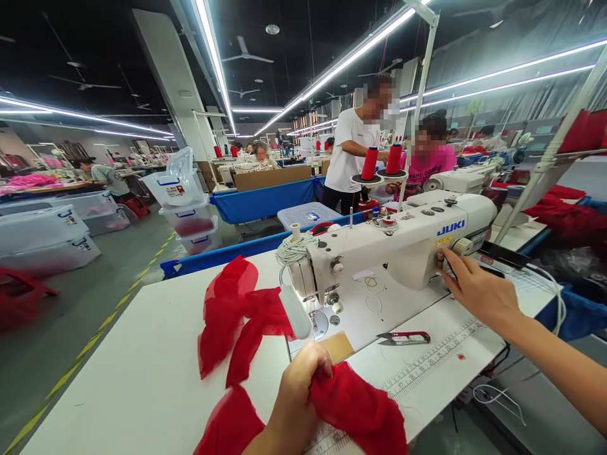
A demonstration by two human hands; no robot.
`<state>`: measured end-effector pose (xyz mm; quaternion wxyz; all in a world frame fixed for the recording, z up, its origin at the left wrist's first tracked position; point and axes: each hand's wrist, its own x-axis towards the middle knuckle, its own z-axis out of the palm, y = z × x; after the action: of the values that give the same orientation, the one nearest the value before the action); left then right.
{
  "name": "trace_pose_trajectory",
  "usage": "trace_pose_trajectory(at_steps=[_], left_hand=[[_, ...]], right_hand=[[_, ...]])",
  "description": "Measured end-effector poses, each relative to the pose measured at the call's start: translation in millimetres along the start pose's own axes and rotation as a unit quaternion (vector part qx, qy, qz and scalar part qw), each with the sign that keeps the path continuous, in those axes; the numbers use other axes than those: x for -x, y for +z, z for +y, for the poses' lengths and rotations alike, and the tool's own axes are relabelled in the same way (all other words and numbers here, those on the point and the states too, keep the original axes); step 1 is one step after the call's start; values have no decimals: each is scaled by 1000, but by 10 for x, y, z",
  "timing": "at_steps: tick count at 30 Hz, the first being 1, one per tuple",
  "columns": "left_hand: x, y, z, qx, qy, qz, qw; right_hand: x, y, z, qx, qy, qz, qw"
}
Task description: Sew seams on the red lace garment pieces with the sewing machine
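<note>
In the head view, my left hand (296, 395) is closed around a bunched piece of sheer red fabric (363, 407) at the table's front edge. My right hand (484, 292) reaches to the right end of a white sewing machine (403, 230), where thumb and fingertips close on a small brownish knob (440, 258) below the stitch dial (461, 247). More red fabric (220, 309) lies loose left of the needle area, partly under a white lamp-like piece (295, 311). Red-handled thread snips (405, 339) rest on the table in front of the machine.
A printed ruler (434, 359) runs along the white tabletop (137, 373). Red thread cones (370, 164) stand on a rack behind the machine. Two people work beyond it, one in a white shirt (348, 142). Plastic bins (184, 212) are stacked at left by the aisle.
</note>
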<state>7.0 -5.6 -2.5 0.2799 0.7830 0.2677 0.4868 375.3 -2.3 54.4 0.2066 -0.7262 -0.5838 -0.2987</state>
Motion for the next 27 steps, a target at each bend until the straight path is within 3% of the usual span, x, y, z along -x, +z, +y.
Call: trace_pose_trajectory(at_steps=[8,11,14,16,18,20,23,27], left_hand=[[15,-8,-34,3,-2,-12,1000],[17,-3,-45,7,-7,-13,1000],[6,5,-16,13,-1,-10,1000],[0,9,13,20,1,-9,1000],[-3,10,37,29,-4,-9,1000],[0,9,50,36,-7,-10,999],[13,9,52,39,-8,-6,999],[28,11,44,29,-27,1,999]], right_hand=[[75,117,21,68,-18,15,997],[101,29,1,34,-5,16,999],[206,-87,-82,-26,0,80,996],[323,-128,-183,-92,-49,99,990],[456,-122,-303,-175,-156,35,972],[578,-81,-410,-237,-236,-71,940],[700,14,-456,-271,-221,-147,925],[730,153,-290,-285,-194,-122,931]])
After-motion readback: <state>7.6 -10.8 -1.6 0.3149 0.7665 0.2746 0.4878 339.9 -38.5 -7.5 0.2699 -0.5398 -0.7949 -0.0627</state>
